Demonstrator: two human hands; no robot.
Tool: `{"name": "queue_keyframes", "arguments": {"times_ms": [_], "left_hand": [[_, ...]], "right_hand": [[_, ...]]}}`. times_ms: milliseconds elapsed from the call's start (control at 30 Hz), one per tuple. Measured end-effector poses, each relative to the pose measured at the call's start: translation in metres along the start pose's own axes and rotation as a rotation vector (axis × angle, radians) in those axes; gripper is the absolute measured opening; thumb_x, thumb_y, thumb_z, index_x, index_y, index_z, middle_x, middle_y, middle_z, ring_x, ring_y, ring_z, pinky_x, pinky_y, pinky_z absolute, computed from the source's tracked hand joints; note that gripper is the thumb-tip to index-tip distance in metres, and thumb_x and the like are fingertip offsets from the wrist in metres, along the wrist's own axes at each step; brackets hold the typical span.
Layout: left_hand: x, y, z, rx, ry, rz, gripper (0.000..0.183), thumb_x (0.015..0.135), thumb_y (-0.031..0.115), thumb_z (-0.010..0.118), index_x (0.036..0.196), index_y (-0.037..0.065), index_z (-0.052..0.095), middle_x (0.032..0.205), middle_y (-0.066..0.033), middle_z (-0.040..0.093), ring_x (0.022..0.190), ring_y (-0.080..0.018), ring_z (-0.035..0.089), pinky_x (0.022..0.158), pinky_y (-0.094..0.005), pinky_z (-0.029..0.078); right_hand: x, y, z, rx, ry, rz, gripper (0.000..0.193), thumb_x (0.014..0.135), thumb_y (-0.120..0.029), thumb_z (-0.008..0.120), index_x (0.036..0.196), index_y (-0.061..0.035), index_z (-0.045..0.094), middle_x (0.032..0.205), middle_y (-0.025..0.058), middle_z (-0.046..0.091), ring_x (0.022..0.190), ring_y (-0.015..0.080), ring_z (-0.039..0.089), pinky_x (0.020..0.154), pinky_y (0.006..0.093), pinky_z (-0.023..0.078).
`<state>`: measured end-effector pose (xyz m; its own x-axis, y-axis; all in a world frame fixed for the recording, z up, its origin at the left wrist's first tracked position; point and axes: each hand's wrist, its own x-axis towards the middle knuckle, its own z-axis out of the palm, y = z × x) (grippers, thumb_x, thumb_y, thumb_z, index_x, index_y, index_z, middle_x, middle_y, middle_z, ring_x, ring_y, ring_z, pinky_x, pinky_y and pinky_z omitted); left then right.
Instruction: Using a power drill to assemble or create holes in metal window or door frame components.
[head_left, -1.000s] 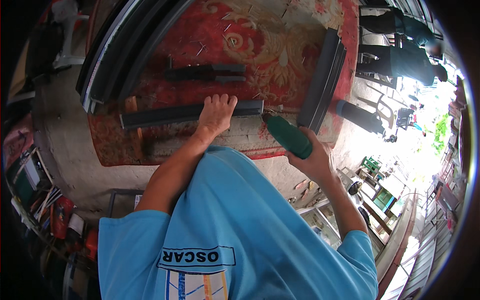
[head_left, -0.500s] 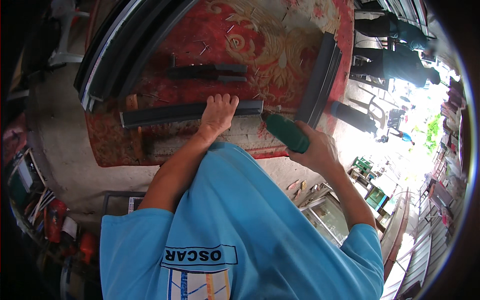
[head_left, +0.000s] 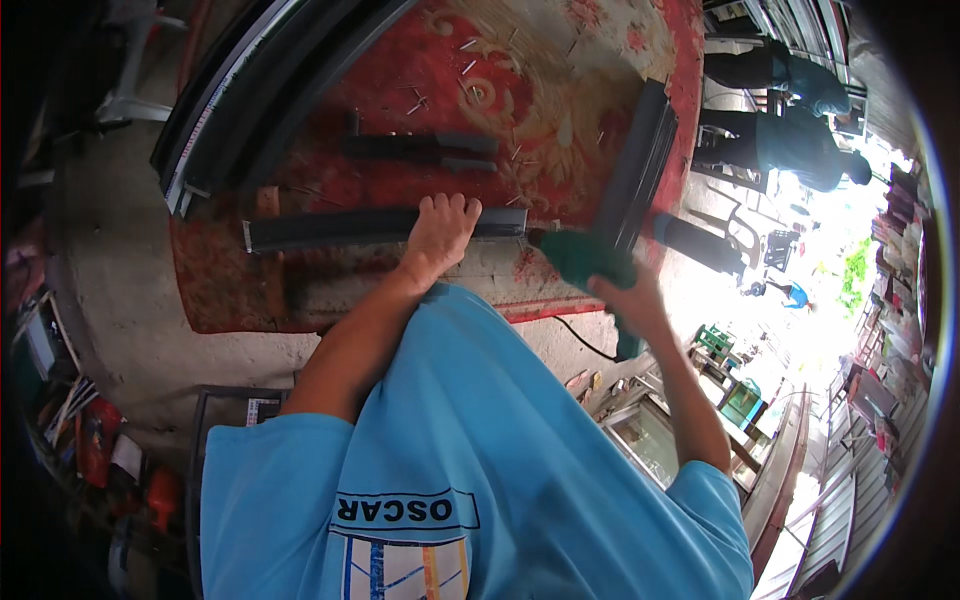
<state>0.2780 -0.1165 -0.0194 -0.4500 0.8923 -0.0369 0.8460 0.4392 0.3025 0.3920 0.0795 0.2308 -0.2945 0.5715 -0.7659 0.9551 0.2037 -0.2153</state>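
My left hand (head_left: 444, 230) is wrapped over a long dark grey profile bar (head_left: 340, 230), holding it down near its right end. The bar lies crosswise along the near side of a table with a worn red patterned cover (head_left: 560, 130). In my right hand (head_left: 638, 300) is a green power drill (head_left: 578, 258), its handle pointing down and a black cord beside it. The drill's nose is level with the bar's right end; whether a bit touches the bar I cannot tell. Dark notched pieces (head_left: 420, 148) lie beyond the bar.
Long dark curved profiles (head_left: 270, 110) are stacked at the table's left. Another dark profile (head_left: 640, 160) lies at the right edge, near a dark cylinder (head_left: 695, 242). Nails or thin pins (head_left: 468, 68) are scattered on the cover. People (head_left: 800, 145) stand farther off at right.
The drill has turned so its side, handle and cord show, its nose still by the bar's end. My right hand has shifted slightly; my left hand stays on the bar.
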Motion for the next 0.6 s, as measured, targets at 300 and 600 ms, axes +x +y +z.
{"name": "queue_keyframes", "arguments": {"times_ms": [300, 600], "left_hand": [[0.003, 0.0, -0.003, -0.05, -0.06, -0.025, 0.042, 0.081, 0.014, 0.072, 0.121, 0.013, 0.061, 0.101, -0.0059, 0.063, 0.093, -0.0242, 0.062, 0.077, -0.0428, 0.046], [0.001, 0.001, 0.0, -0.06, -0.043, -0.018, 0.042, 0.082, 0.014, 0.069, 0.124, 0.012, 0.062, 0.1, -0.0069, 0.061, 0.092, -0.0256, 0.06, 0.078, -0.0436, 0.045]], "right_hand": [[-0.032, -0.002, -0.002, -0.231, 0.139, -0.219, 0.076, 0.076, -0.038, 0.083, 0.141, -0.0062, 0.06, 0.114, 0.0204, 0.076, 0.108, 0.0335, 0.074, 0.096, 0.0418, 0.056], [-0.026, 0.004, 0.005, -0.113, 0.159, -0.259, 0.064, 0.079, -0.021, 0.086, 0.135, 0.0005, 0.062, 0.117, 0.0139, 0.074, 0.107, 0.0211, 0.069, 0.098, 0.0365, 0.053]]}}
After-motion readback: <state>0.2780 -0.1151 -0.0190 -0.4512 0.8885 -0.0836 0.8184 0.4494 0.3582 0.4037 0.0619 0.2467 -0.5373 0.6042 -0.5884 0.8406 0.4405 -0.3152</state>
